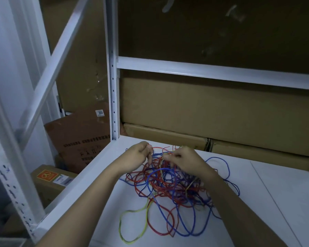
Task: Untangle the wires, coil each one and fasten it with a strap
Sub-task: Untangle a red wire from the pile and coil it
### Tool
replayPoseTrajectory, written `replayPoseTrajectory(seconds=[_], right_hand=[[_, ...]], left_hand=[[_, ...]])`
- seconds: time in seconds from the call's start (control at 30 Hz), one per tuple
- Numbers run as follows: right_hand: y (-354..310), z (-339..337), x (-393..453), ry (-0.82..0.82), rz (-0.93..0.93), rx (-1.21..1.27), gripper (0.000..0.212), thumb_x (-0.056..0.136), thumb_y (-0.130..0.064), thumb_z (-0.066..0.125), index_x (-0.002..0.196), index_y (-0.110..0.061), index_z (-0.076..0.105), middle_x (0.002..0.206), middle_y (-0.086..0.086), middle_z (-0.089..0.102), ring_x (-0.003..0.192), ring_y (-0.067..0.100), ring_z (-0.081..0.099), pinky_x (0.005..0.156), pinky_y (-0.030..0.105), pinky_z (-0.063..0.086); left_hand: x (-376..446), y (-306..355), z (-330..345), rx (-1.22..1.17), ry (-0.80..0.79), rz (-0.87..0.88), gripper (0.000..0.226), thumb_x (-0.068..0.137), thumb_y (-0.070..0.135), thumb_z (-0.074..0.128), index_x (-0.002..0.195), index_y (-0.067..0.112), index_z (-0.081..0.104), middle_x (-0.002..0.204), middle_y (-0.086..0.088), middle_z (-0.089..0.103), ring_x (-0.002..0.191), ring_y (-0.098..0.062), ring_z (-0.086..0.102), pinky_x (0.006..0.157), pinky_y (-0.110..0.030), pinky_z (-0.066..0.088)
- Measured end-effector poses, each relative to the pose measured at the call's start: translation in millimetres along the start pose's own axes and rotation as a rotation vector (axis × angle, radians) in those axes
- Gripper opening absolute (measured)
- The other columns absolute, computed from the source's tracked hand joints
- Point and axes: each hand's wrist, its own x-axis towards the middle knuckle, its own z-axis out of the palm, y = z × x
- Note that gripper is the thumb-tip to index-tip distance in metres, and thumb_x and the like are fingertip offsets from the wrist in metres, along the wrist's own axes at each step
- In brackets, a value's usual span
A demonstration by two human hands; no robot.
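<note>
Both hands pinch strands at the far edge of the wire tangle [169,186]: left hand [139,156] on red, right hand [184,162] unclear. I'd follow one end out slowly, no yanking.

Wire tangle [169,188] lies on the shelf [257,202] near its back-left corner; cardboard boxes [203,107] stand behind the rear edge.

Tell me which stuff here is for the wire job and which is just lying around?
For the job: red wires, blue wires, yellow-green wire, left hand, right hand.

Just lying about: boxes, shelf frame, labelled box.
</note>
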Motion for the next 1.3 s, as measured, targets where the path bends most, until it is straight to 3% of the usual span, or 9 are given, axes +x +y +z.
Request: replayPoseTrajectory(seconds=[0.13,0.33,0.5,0.6,0.73,0.87,1.17,1.23,1.3], right_hand=[[-24,-20,11,0.066,0.057,0.2,0.04,0.094,-0.036,0.057,0.065,-0.008,0.058,0.05,0.003,0.054,0.039,0.013,0.05,0.046,0.025,0.041],[-51,-49,21,0.118,0.036,0.589,0.029,0.097,-0.021,0.053,0.073,-0.006,0.057,0.058,0.005,0.051,0.038,0.006,0.05,0.04,0.015,0.04],[-64,-76,28,0.076,-0.03,1.001,0.015,0.096,-0.007,0.05,0.083,-0.009,0.059,0.073,-0.001,0.062,0.063,0.008,0.054,0.062,0.017,0.051],[-53,-73,27,-0.021,0.074,0.888,0.017,0.1,-0.018,0.045,0.086,-0.016,0.055,0.072,0.0,0.059,0.066,0.014,0.06,0.079,0.036,0.053],[-67,-96,32,0.095,0.024,0.59,0.02,0.101,-0.022,0.043,0.091,-0.016,0.059,0.063,-0.004,0.04,0.045,0.004,0.038,0.05,0.019,0.042],[-111,-120,47,0.257,-0.204,0.894,0.023,0.101,-0.016,0.044,0.088,-0.012,0.063,0.061,-0.004,0.036,0.042,0.002,0.032,0.053,0.018,0.036],[-43,-76,37,-0.402,-0.04,-0.013,0.027,0.102,-0.029,0.039,0.087,-0.019,0.058,0.085,-0.007,0.057,0.08,0.006,0.055,0.079,0.024,0.048],[-61,-84,43,-0.336,-0.143,-0.108,0.026,0.102,-0.025,0.039,0.086,-0.019,0.058,0.083,-0.006,0.058,0.071,0.004,0.055,0.068,0.021,0.048],[-96,-101,46,-0.016,-0.215,0.241,0.025,0.102,-0.017,0.038,0.083,-0.016,0.054,0.076,0.001,0.06,0.053,0.003,0.055,0.05,0.017,0.045]], left_hand=[[5,16,8,0.088,0.122,0.03,0.029,0.105,0.032,0.027,0.089,0.015,0.044,0.094,0.015,0.067,0.065,-0.001,0.05,0.064,-0.019,0.037],[18,34,18,0.18,0.09,0.084,0.029,0.105,0.03,0.026,0.082,0.018,0.039,0.079,0.0,0.064,0.056,0.0,0.047,0.057,-0.021,0.036],[32,53,6,0.123,0.232,0.165,0.029,0.104,0.027,0.03,0.077,0.02,0.036,0.071,0.002,0.049,0.064,-0.013,0.043,0.06,-0.028,0.033],[37,53,-10,0.144,0.369,0.172,0.027,0.104,0.024,0.032,0.078,0.019,0.038,0.071,0.002,0.046,0.065,-0.015,0.043,0.058,-0.03,0.03],[47,64,-34,0.086,0.517,0.231,0.03,0.103,0.02,0.034,0.073,0.022,0.036,0.069,0.005,0.047,0.064,-0.013,0.045,0.061,-0.028,0.033],[55,93,-42,0.12,0.547,0.307,0.028,0.103,0.021,0.034,0.074,0.023,0.037,0.071,0.006,0.049,0.064,-0.01,0.047,0.062,-0.029,0.036],[53,117,-74,-0.055,0.705,0.314,0.025,0.104,0.023,0.031,0.088,0.011,0.046,0.077,0.003,0.049,0.065,-0.008,0.043,0.059,-0.024,0.034],[53,114,-71,-0.076,0.686,0.289,0.026,0.104,0.026,0.031,0.086,0.013,0.046,0.077,0.003,0.049,0.067,-0.01,0.044,0.059,-0.025,0.035],[55,111,-69,-0.113,0.663,0.264,0.026,0.104,0.027,0.031,0.086,0.015,0.046,0.074,0.003,0.048,0.063,-0.008,0.043,0.055,-0.02,0.035]])
